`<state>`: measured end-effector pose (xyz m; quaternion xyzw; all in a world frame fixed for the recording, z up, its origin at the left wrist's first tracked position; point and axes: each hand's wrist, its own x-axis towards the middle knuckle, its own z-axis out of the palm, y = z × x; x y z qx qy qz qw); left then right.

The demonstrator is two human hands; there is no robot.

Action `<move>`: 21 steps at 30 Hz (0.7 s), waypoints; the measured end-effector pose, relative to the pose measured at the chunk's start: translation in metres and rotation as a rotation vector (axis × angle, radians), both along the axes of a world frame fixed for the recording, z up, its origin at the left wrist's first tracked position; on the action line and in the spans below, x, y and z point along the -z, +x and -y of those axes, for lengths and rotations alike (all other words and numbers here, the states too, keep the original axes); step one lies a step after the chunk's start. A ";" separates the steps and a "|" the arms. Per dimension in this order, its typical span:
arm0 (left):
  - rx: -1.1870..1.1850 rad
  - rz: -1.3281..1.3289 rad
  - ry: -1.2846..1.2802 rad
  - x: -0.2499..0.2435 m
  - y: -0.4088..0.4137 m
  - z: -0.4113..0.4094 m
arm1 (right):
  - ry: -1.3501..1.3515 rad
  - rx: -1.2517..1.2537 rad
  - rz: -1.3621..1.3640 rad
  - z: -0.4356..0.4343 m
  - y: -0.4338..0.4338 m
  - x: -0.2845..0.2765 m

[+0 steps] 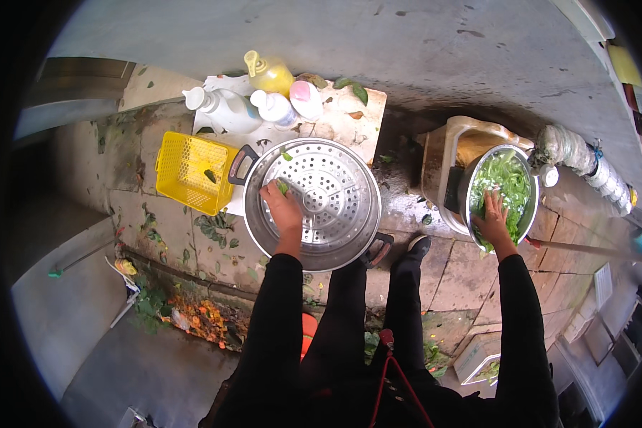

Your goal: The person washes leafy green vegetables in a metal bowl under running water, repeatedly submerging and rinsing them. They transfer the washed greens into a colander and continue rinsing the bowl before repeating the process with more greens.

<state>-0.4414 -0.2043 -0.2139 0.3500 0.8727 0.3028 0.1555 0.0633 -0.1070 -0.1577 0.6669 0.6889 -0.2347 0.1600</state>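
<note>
My left hand [283, 211] is inside a large metal steamer pot [342, 187] with a perforated bottom and two dark handles. A small piece of green leaf [282, 186] shows at its fingers, and another bit [287, 156] lies near the far rim. On the right, my right hand [493, 219] rests with spread fingers on chopped leafy greens [505, 179] in a metal bowl [533, 206]. The greens look wet. The bowl stands at the edge of a worn, pale-rimmed basin [449, 155].
Left of the pot sits a yellow perforated plastic basket [195, 174]. Several plastic bottles [235, 109] stand on a white board [361, 115] by the wall. A wrapped pipe [580, 152] runs at the right. Fallen leaves [216, 227] litter the paving, and a pole [594, 249] lies right of the bowl.
</note>
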 end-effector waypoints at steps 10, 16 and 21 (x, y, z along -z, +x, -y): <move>0.014 0.065 0.122 0.012 -0.013 -0.048 | -0.002 0.020 0.044 0.001 -0.002 -0.001; -0.513 0.174 0.074 0.034 0.003 -0.077 | 0.037 0.013 0.005 0.003 -0.005 0.005; -0.631 0.151 -0.052 0.038 0.013 -0.096 | -0.006 0.071 0.035 0.005 -0.001 0.000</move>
